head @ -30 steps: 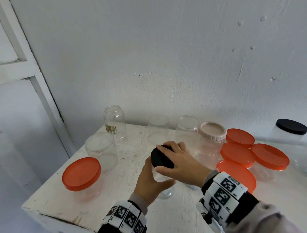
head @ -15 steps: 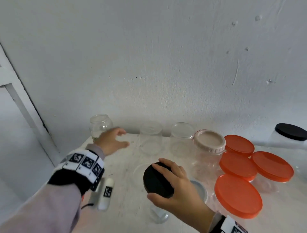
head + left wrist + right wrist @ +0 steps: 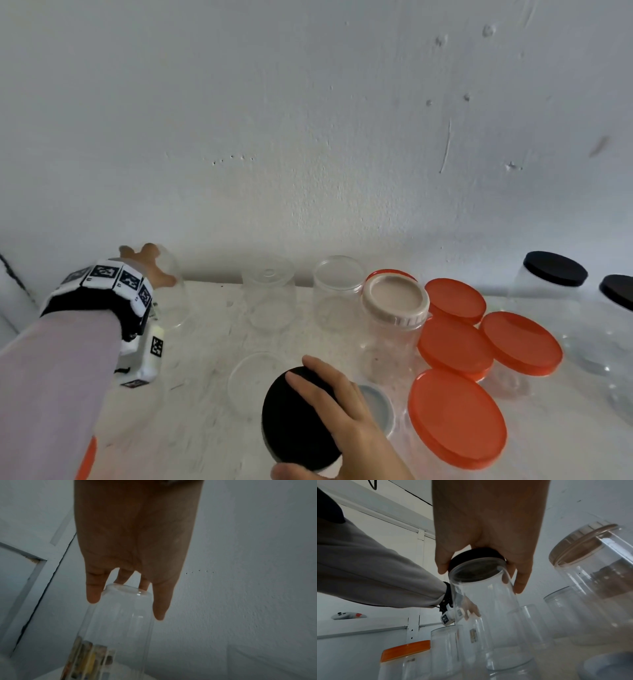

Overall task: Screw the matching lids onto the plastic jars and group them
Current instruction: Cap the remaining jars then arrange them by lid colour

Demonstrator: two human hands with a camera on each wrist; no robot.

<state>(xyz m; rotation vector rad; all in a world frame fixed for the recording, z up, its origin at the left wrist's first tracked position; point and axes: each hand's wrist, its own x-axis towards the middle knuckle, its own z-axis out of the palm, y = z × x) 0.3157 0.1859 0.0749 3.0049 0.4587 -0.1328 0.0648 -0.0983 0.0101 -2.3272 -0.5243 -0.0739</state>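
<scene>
My right hand [image 3: 329, 407] grips a black lid [image 3: 294, 418] from above. The lid sits on a clear plastic jar [image 3: 489, 609], which the right wrist view shows tilted under my right hand [image 3: 481, 578]. My left hand [image 3: 147, 263] reaches to the back left corner, over a clear open jar [image 3: 171, 301] with a paper label. In the left wrist view the straight fingers [image 3: 93, 595] hang spread around that jar's mouth [image 3: 126, 589]. I cannot tell whether they touch the rim.
Two open clear jars [image 3: 269, 298] [image 3: 337, 294] stand by the wall, beside a beige-lidded jar [image 3: 395, 301]. Several orange-lidded jars [image 3: 457, 416] crowd the right, with black-lidded jars [image 3: 555, 269] beyond. An open jar [image 3: 246, 380] and a grey-blue lid [image 3: 376, 401] flank my right hand.
My left hand has let go of the black-lidded jar and moved to the labelled jar at the back left. My right hand keeps its hold on the black lid.
</scene>
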